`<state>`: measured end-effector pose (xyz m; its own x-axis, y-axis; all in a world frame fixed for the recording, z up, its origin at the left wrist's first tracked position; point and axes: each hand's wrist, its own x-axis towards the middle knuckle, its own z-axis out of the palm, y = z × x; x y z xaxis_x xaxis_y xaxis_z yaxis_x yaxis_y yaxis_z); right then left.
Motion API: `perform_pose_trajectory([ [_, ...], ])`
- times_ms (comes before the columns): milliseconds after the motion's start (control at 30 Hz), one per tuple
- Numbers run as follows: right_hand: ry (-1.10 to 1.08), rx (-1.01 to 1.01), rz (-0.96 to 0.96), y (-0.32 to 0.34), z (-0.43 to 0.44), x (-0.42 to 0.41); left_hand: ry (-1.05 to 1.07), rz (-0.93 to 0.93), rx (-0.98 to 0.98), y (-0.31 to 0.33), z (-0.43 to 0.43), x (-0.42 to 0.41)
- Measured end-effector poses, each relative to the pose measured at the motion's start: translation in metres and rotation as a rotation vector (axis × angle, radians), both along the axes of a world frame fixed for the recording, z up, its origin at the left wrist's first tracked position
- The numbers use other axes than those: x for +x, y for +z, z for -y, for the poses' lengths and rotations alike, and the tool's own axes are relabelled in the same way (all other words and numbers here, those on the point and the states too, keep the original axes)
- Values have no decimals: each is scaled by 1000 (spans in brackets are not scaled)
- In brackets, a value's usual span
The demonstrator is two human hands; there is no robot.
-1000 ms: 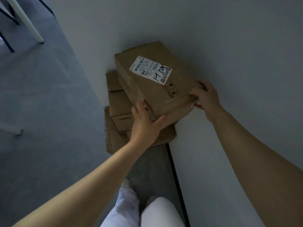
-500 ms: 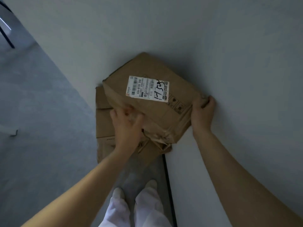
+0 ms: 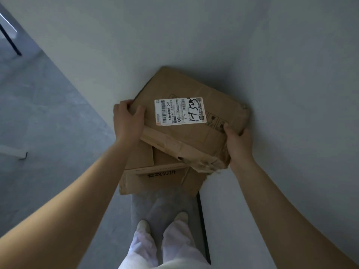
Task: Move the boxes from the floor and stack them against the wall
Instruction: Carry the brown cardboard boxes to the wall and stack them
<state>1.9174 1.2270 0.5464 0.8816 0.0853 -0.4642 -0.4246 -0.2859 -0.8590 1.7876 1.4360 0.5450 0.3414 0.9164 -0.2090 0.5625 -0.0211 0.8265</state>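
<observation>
Setting top box on stack by wall.
Left hand and right hand grip opp. ends; square it w/ lower box under hands before letting go.

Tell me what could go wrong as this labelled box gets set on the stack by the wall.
The top box sits skewed, and its near corner seems to overhang the boxes below, so it might tip or slide once the left hand and right hand let go. Its near edge looks crushed and torn, so it could give way. The right hand is near the wall and could get pinched.
</observation>
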Motion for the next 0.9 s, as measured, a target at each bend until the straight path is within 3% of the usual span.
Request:
perform_pose_trajectory([
  [167,219,-154,321,14,-18,43,-17,42,10,-3,19,-20],
  [400,420,-373,567,13,-42,92,-226,124,-149,-14,43,-7],
  [700,670,-529,696,5,-32,78,-206,119,-54,-18,55,9],
  [900,549,-354,682,12,-9,53,-292,6,-134,-5,43,-6],
])
